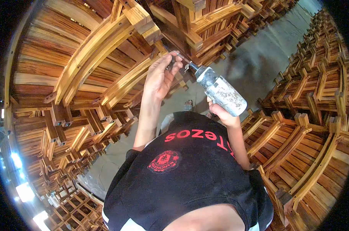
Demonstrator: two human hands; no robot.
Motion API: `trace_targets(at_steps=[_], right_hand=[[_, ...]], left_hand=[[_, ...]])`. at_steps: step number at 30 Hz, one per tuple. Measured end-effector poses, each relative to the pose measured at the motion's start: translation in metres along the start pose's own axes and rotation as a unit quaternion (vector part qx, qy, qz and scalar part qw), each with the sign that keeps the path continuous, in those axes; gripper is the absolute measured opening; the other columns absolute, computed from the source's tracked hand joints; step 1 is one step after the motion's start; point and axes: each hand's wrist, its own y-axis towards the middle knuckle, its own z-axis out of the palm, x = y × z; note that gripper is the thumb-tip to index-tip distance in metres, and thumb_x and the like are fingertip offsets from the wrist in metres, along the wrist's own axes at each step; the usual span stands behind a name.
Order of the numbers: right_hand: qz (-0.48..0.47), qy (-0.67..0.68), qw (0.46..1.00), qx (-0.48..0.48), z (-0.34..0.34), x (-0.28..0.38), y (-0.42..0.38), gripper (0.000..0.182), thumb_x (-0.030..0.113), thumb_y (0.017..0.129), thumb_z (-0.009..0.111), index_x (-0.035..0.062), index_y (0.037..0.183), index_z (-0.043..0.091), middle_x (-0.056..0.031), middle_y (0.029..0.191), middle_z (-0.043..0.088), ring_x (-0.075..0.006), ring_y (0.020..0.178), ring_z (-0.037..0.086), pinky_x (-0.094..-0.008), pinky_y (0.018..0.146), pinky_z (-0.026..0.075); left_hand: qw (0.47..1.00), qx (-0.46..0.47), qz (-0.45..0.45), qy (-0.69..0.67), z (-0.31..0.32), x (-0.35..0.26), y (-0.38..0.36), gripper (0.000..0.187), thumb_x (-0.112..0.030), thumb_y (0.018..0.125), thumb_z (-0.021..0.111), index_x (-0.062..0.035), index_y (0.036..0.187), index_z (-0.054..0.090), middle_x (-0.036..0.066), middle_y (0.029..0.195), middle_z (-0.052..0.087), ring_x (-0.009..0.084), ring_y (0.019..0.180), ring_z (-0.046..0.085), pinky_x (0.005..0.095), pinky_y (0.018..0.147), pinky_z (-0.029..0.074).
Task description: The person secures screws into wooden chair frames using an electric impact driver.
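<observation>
Head view: at the upper centre of the frame, the right hand (222, 113) has its fingers wrapped round the lower part of a pale, scuffed tool that looks like a driver (222, 92), its dark nose aimed toward the upper left. From that nose a thin bit (185, 59) runs to the left hand (161, 75), whose thumb and forefinger are drawn close together at its tip; whether they pinch the bit itself or some small piece beside it, I cannot tell. Wooden frames (93, 57) fill the upper left, with a squared post end (147, 29) just above the left hand, and more wooden seats (294, 154) stand at the right. Grey floor (255, 57) shows at the upper right. The step in hand seems to be readying the driver's tip, as its end appears not to be against the wood. The next move seems to call for a steady right grip and a careful left pinch, with the fingertips clear of the bit should it spin.
</observation>
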Motion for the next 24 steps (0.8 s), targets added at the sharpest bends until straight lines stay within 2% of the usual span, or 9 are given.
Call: trace_targets(at_steps=[2, 5, 11, 14, 17, 24], right_hand=[[-0.012, -0.012, 1.0, -0.018, 0.002, 0.006, 0.003, 0.028, -0.004, 0.066, 0.06, 0.0007, 0.094, 0.06, -0.0049, 0.082, 0.061, -0.0144, 0.07, 0.058, -0.0267, 0.061, 0.046], [-0.037, -0.041, 0.997, -0.046, 0.004, 0.013, 0.007, 0.013, 0.001, 0.066, 0.063, 0.0023, 0.078, 0.066, -0.0077, 0.074, 0.067, -0.0196, 0.068, 0.065, -0.0297, 0.064, 0.051], [-0.051, -0.058, 0.996, -0.039, 0.001, 0.01, 0.01, 0.013, 0.003, 0.066, 0.063, 0.0029, 0.079, 0.066, -0.0071, 0.075, 0.067, -0.0197, 0.068, 0.065, -0.0299, 0.065, 0.051], [-0.051, -0.055, 0.997, -0.034, -0.001, 0.01, 0.01, 0.014, 0.004, 0.065, 0.064, 0.0031, 0.079, 0.066, -0.0066, 0.075, 0.067, -0.0197, 0.068, 0.065, -0.0298, 0.065, 0.051], [-0.063, -0.051, 0.996, -0.029, -0.003, 0.008, 0.01, 0.015, 0.004, 0.065, 0.065, 0.0034, 0.08, 0.066, -0.0064, 0.075, 0.067, -0.0197, 0.068, 0.065, -0.0297, 0.065, 0.051], [-0.067, -0.105, 0.992, -0.03, -0.006, 0.005, 0.008, 0.022, 0.008, 0.064, 0.067, 0.0057, 0.086, 0.067, -0.0066, 0.079, 0.068, -0.022, 0.074, 0.065, -0.0315, 0.071, 0.05]], left_hand=[[1.0, -0.008, -0.001, -0.008, 0.003, 0.001, 0.001, 0.029, -0.013, 0.09, 0.056, 0.0044, 0.114, 0.053, 0.009, 0.091, 0.06, 0.012, 0.074, 0.054, 0.0226, 0.066, 0.045], [1.0, -0.023, 0.004, 0.003, 0.01, 0.0, 0.003, 0.028, -0.013, 0.09, 0.056, 0.0042, 0.112, 0.053, 0.005, 0.085, 0.058, 0.0105, 0.068, 0.05, 0.0217, 0.061, 0.041], [0.999, -0.015, 0.001, 0.032, 0.013, -0.004, 0.004, 0.033, -0.02, 0.094, 0.051, 0.0045, 0.116, 0.051, 0.002, 0.078, 0.052, 0.0098, 0.064, 0.045, 0.022, 0.057, 0.037], [1.0, 0.023, -0.004, 0.001, 0.01, -0.01, 0.006, 0.03, -0.018, 0.094, 0.048, 0.0064, 0.111, 0.054, 0.003, 0.075, 0.052, 0.0121, 0.062, 0.045, 0.0221, 0.054, 0.037], [1.0, -0.004, -0.021, -0.006, 0.018, -0.013, 0.006, 0.032, -0.018, 0.095, 0.046, 0.0068, 0.114, 0.053, 0.002, 0.072, 0.047, 0.012, 0.06, 0.041, 0.0223, 0.052, 0.034], [1.0, 0.001, -0.023, -0.018, 0.024, -0.015, 0.005, 0.033, -0.028, 0.095, 0.049, 0.0036, 0.102, 0.055, 0.002, 0.07, 0.046, 0.0107, 0.058, 0.042, 0.0215, 0.05, 0.032]])
